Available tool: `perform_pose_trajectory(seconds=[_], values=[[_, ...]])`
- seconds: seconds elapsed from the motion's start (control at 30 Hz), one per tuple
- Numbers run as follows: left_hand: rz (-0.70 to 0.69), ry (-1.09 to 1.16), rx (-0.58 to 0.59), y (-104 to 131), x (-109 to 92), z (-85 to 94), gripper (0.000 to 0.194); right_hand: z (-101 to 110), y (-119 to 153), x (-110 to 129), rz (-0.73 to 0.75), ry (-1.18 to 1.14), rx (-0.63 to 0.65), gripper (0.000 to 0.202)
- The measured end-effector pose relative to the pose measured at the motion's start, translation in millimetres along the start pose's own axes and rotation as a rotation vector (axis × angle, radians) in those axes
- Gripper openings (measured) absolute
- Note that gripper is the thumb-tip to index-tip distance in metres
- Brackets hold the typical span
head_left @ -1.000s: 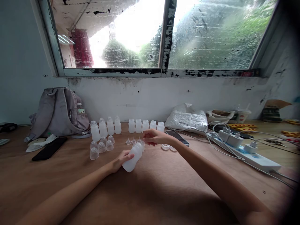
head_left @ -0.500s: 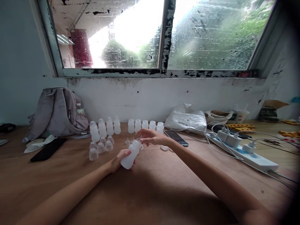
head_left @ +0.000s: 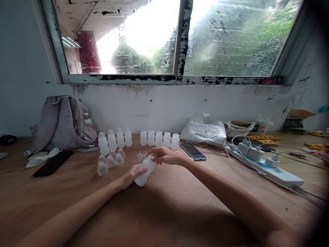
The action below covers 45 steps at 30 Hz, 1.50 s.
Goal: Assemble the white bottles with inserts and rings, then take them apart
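Your left hand (head_left: 131, 176) wraps the tilted bottle (head_left: 142, 177); your right hand (head_left: 167, 156) bunches at its top, grasp unclear. It's likely light, slightly slick: hold its middle.

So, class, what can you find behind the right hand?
Behind the right hand stands a row of five translucent bottles, their necks in view; the hand hides part of the row's lower edge. Anything on the table directly behind the hand is covered.

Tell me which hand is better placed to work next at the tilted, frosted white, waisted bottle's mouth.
Probably the right hand: its fingers are at the mouth, while the left hand holds the bottle by its body.
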State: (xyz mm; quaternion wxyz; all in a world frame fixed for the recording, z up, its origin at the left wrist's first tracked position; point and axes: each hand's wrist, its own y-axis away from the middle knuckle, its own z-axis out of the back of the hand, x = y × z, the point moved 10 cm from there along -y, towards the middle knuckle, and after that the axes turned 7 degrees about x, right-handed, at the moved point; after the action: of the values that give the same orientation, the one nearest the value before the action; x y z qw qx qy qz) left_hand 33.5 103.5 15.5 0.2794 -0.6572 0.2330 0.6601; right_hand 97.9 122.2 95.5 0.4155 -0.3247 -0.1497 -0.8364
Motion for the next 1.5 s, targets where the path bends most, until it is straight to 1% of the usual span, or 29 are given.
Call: perform_pose_trajectory(seconds=[0.07,0.23,0.27,0.33,0.4,0.43,0.47,0.5,0.53,0.6,0.63,0.67,0.73,0.8,0.83,0.9,0.97,1.03,1.1,1.17,1.2,1.23,1.33,1.37,1.4,1.43,1.5], values=[[-0.017,-0.076,-0.031,1,-3,1.9,0.041,0,-1,-1,-0.019,0.035,-0.027,0.035],[-0.125,-0.4,-0.158,4,-19,9.2,0.04,5,1,8,-0.025,0.153,-0.108,0.03],[-0.133,-0.451,-0.184,5,-21,10.4,0.04,6,2,10,-0.019,0.172,-0.106,0.03],[-0.133,-0.51,-0.225,6,-24,12.7,0.042,8,3,12,0.006,0.162,-0.061,0.033],[-0.131,-0.505,-0.248,6,-24,14.9,0.043,12,5,7,0.023,0.095,0.002,0.045],[-0.132,-0.484,-0.255,6,-23,16.1,0.042,17,6,0,0.013,0.056,0.025,0.052],[-0.134,-0.455,-0.261,5,-22,17.4,0.042,25,8,-10,-0.023,0.035,0.018,0.057],[-0.135,-0.424,-0.264,5,-20,18.8,0.041,33,11,-23,-0.088,0.037,0.008,0.058],[-0.134,-0.393,-0.267,4,-18,20.3,0.04,45,14,-38,-0.169,0.074,-0.028,0.055],[-0.132,-0.334,-0.266,2,-13,22.9,0.04,65,24,-70,-0.353,0.224,-0.085,0.043],[-0.133,-0.305,-0.264,1,-10,24.1,0.04,73,29,-82,-0.415,0.279,-0.098,0.038],[-0.138,-0.283,-0.268,0,-9,25.8,0.04,78,33,-92,-0.466,0.311,-0.11,0.034],[-0.164,-0.264,-0.304,0,-8,31.4,0.04,82,37,-107,-0.513,0.311,-0.104,0.031],[-0.204,-0.244,-0.348,1,-8,37.5,0.041,77,36,-116,-0.52,0.267,-0.064,0.033],[-0.221,-0.222,-0.35,0,-8,38.8,0.044,71,34,-117,-0.509,0.241,-0.031,0.035],[-0.238,-0.164,-0.315,-3,-6,37.4,0.051,54,25,-115,-0.447,0.195,0.043,0.04],[-0.229,-0.149,-0.278,-6,-4,34.2,0.053,34,12,-105,-0.353,0.164,0.109,0.044],[-0.206,-0.216,-0.288,-6,-3,33.3,0.052,10,1,-91,-0.26,0.142,0.167,0.049],[-0.179,-0.346,-0.331,-3,-6,34.8,0.051,-14,-9,-73,-0.162,0.095,0.192,0.057],[-0.169,-0.52,-0.383,2,-14,37.5,0.048,-35,-15,-54,-0.051,0.046,0.201,0.06],[-0.18,-0.612,-0.39,4,-20,37.5,0.046,-39,-17,-47,-0.012,0.044,0.155,0.059],[-0.197,-0.7,-0.372,5,-27,36.0,0.042,-40,-18,-43,0.007,0.049,0.091,0.058],[-0.224,-0.903,-0.2,5,-46,29.7,0.031,-42,-18,-41,0.028,0.005,-0.071,0.055],[-0.209,-0.965,-0.155,5,-51,31.6,0.03,-42,-17,-43,0.025,-0.014,-0.11,0.053],[-0.184,-1.038,-0.152,7,-58,38.2,0.03,-42,-15,-46,0.019,-0.03,-0.145,0.052],[-0.158,-1.128,-0.185,10,-66,48.0,0.03,-41,-14,-49,0.01,-0.042,-0.177,0.051],[-0.076,-1.33,-0.304,19,-81,73.3,0.031,-37,-11,-54,-0.01,-0.065,-0.229,0.051]])
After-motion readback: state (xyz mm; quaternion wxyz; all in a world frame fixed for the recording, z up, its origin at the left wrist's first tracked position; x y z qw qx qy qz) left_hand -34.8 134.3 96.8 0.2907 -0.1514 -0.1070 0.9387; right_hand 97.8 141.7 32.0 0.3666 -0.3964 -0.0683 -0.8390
